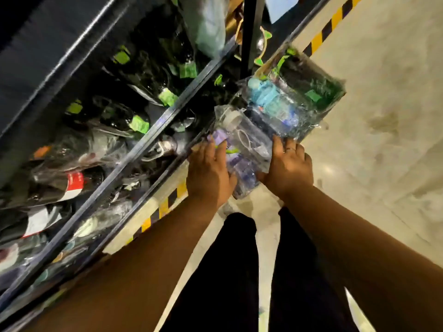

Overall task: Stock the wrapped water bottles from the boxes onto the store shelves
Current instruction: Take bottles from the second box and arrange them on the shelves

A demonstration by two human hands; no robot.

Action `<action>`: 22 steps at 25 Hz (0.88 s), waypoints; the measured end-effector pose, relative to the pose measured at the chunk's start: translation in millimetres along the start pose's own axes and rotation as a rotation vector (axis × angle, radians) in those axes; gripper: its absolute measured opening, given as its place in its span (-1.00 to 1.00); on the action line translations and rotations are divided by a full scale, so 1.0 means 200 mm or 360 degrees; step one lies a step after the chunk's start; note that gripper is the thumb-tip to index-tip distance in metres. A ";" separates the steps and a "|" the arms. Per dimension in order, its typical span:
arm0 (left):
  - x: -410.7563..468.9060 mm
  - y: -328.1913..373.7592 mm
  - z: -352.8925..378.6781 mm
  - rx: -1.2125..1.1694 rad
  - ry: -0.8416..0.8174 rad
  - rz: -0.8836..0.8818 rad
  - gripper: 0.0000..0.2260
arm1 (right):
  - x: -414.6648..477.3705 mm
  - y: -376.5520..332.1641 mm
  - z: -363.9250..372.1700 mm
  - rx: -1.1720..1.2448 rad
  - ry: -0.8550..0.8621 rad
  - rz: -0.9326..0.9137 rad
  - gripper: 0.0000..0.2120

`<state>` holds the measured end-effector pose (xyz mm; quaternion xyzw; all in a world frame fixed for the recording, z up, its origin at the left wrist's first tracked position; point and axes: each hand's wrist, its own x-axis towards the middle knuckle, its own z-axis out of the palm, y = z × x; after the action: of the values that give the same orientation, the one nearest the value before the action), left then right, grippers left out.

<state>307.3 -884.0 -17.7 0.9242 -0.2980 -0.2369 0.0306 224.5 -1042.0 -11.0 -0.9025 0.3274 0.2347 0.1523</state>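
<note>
Two hands: both grip one clutch of wrapped bottles [271, 121], held over the floor just beside the shelf edge, not on a shelf.
Left hand [208, 173]: on the clutch's left side; fingers close together, curved over the film of the clear bottle, thumb tucked beneath it.
Right hand [288, 168]: on the right side; fingers slightly apart, curled over the near end of the film, ring on one finger, thumb side against the clear bottle.
Clear bottle [242, 142]: white cap, purple print, white cord loop; nearest the body, clamped between the two hands.
Blue bottle [266, 99]: just beyond the clear one and touching it, in crinkled film.
Dark green bottle [311, 82]: right side of the clutch, against the blue one; green tag on its wrap.
Shelves [143, 140]: dark metal rack at left, rails running diagonally across the view.
Shelf stock [143, 75]: dark wrapped bottles with green tags lying side by side on the upper level; further left, one with a red-and-white label [74, 183].
Post [249, 32]: black upright, behind the far end of the clutch.
Floor [383, 116]: pale concrete, stained; hazard tape [330, 27] in yellow and black along the rack's foot.
Legs [239, 271]: black trousers, below and between the forearms.
Image quality: motion-smeared — label text unreadable, lower shelf contents can't be told apart.
</note>
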 end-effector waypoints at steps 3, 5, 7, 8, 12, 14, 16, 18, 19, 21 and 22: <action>0.16 -0.04 0.24 -0.0100 0.0029 -0.0073 -0.29 | 0.27 0.05 0.22 -0.0051 -0.0150 -0.0045 0.02; 0.23 -0.03 0.37 -0.0098 -0.0023 -0.0134 -0.30 | 0.42 0.08 0.34 -0.0064 -0.0251 -0.0076 0.05; 0.25 -0.01 0.45 -0.0187 -0.0043 -0.0204 -0.31 | 0.48 0.10 0.42 -0.0024 -0.0279 -0.0091 0.04; 0.25 0.01 0.48 -0.0222 -0.0013 -0.0226 -0.34 | 0.49 0.11 0.43 0.0018 -0.0273 -0.0102 0.01; 0.26 0.12 0.45 -0.0585 0.0206 -0.0384 -0.40 | 0.46 0.17 0.34 0.0335 -0.0295 -0.0074 -0.05; 0.30 0.26 0.36 -0.1048 0.0189 -0.0637 -0.42 | 0.42 0.24 0.23 0.0520 -0.0280 -0.0112 -0.09; 0.39 0.38 0.28 -0.1718 0.0045 -0.0865 -0.22 | 0.39 0.29 0.14 0.0598 -0.0223 -0.0214 -0.11; 0.49 0.45 0.23 -0.2239 -0.0017 -0.1045 0.08 | 0.38 0.33 0.07 0.0764 -0.0097 -0.0406 -0.17; 0.54 0.47 0.23 -0.2417 0.0034 -0.1076 0.11 | 0.38 0.35 0.05 0.0846 -0.0015 -0.0538 -0.23; 0.63 0.52 0.23 -0.2618 0.0173 -0.1057 0.01 | 0.44 0.42 0.00 0.1005 0.0058 -0.0794 -0.35; 0.66 0.53 0.23 -0.2656 0.0218 -0.1049 -0.01 | 0.49 0.45 -0.03 0.1067 -0.0042 -0.0824 -0.40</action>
<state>322.8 -1042.5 -92.8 0.6520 0.2537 -0.3175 0.6401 232.9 -1162.3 -69.0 -0.8524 0.1462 0.0807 0.4955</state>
